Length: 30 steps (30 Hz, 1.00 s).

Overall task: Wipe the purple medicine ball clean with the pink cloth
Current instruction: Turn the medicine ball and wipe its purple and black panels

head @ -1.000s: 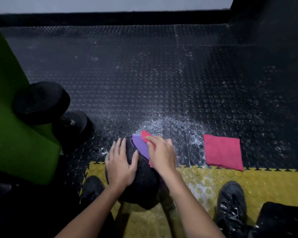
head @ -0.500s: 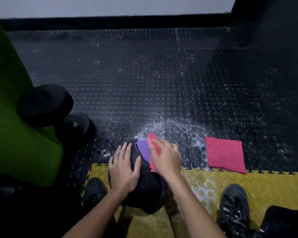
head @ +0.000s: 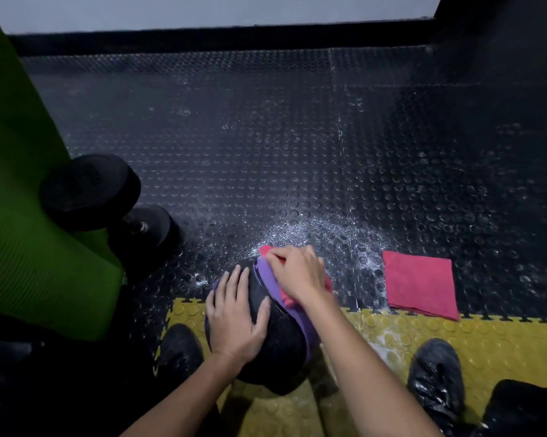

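The medicine ball (head: 281, 339), black with a purple band, sits on the floor between my feet at the seam of the black and yellow mats. My left hand (head: 235, 313) lies flat on its left side with fingers spread, steadying it. My right hand (head: 297, 272) presses a pink cloth (head: 288, 299) against the purple band on the ball's upper right, fingers curled over the cloth. Most of that cloth is hidden under the hand.
A second folded pink cloth (head: 420, 283) lies on the black studded floor to the right. White powder or spray (head: 325, 233) speckles the floor beyond the ball. A black dumbbell (head: 108, 203) rests against a green mat (head: 22, 200) at left. My black shoes (head: 436, 376) stand on the yellow mat (head: 502, 339).
My right hand has slid the pink cloth further over the top of the purple band, away from me. The left hand stays on the ball.
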### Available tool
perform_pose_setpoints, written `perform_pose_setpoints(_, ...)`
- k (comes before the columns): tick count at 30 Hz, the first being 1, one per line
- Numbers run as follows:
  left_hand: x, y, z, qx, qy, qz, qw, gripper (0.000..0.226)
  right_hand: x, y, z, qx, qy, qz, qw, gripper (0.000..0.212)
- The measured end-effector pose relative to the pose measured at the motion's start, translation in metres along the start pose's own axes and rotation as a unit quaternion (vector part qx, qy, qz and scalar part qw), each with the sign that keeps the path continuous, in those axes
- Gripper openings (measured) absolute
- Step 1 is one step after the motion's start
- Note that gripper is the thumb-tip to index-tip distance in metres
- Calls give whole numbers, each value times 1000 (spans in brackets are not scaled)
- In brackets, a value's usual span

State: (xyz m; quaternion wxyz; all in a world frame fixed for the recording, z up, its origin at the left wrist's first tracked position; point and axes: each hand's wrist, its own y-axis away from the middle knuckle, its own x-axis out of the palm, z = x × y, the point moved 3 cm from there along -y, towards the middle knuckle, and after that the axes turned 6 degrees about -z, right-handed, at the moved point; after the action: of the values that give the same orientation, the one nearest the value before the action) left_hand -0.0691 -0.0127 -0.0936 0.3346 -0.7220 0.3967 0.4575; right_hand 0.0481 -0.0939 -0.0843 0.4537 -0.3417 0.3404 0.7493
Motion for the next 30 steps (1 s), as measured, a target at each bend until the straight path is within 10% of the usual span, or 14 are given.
perform_pose_setpoints(9,2,-17,19,-26,61,4,998,73,-8,48,24,-105,22,-69,992,28)
perform_pose_setpoints(16,1,-11,4,-8,48,-11,999,69,-7,-8,-8,87,-33,-3,996,38)
perform_pose_setpoints(22,2,-28,21,-30,82,12,996,81,7,55,-7,16,-18,-117,993,40)
perform_pose_setpoints(27,-1,-30,22,-46,97,5,994,82,29,65,-64,307,-276,-104,905,43)
perform_pose_setpoints(30,0,-23,20,-42,75,-4,996,79,24,66,-43,239,-152,-151,947,37)
